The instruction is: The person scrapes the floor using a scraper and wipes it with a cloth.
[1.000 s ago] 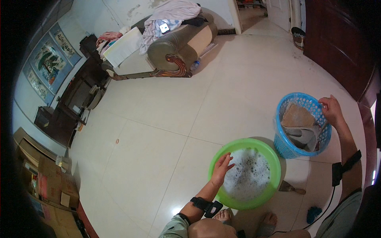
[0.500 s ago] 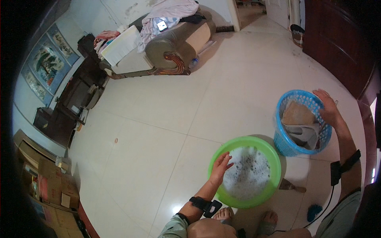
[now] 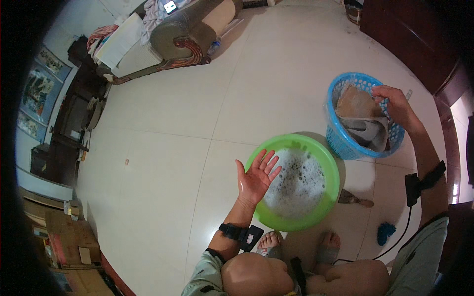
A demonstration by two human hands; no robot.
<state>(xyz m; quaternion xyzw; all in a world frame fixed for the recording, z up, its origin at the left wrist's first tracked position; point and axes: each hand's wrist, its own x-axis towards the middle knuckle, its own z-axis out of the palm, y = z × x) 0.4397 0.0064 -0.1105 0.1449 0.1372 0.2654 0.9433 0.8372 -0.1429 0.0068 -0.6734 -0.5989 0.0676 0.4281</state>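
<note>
My left hand is open, palm up and wet-looking, fingers spread over the left rim of a light green basin. White suds cover the liquid in it. My right hand reaches over the right rim of a blue plastic basket, its fingers a little bent above the mouth. It appears to hold nothing. In the basket lie a brown cloth-like item and a grey cloth-like item; their lower parts are hidden. A clear film seems to line the basket.
A brush and a blue scrubber-like thing lie on the tiles right of the basin. My feet stand at its near side. A cable runs from my right forearm. A sofa and cardboard boxes stand farther left.
My left hand has turned palm up and spread its fingers. My right hand has moved from the basket's outer rim in over its mouth. The whole view has shifted.
</note>
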